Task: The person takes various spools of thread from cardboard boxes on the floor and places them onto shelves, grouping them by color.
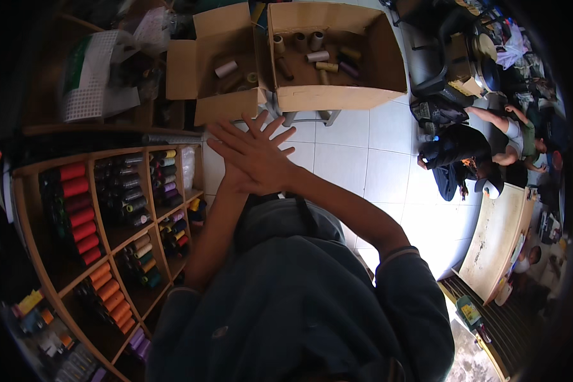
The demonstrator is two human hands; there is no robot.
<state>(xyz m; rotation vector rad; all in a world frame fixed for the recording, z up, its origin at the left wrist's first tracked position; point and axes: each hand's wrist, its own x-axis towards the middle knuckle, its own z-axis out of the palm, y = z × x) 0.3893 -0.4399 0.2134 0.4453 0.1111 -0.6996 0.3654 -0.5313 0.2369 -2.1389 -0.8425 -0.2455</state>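
My left hand (pixel 235 177) and my right hand (pixel 259 160) are laid across each other in front of my body, the right over the left. Both have their fingers spread and stretched out, and I see nothing held in either. The right hand covers much of the left palm. Just beyond the fingertips stand two cardboard boxes: a smaller one with open flaps (pixel 226 109) and a wider one (pixel 337 99). Thread spools lie inside both, among them a white spool (pixel 226 69) in the smaller box and a yellow spool (pixel 326 67) in the wider.
At left a wooden shelf (pixel 102 209) holds rows of thread spools, including red spools (pixel 83 216) and orange spools (pixel 113 296). A white plastic bag (pixel 95 76) lies at the far left. Several people are at the right, near a pale wooden table (pixel 493 239).
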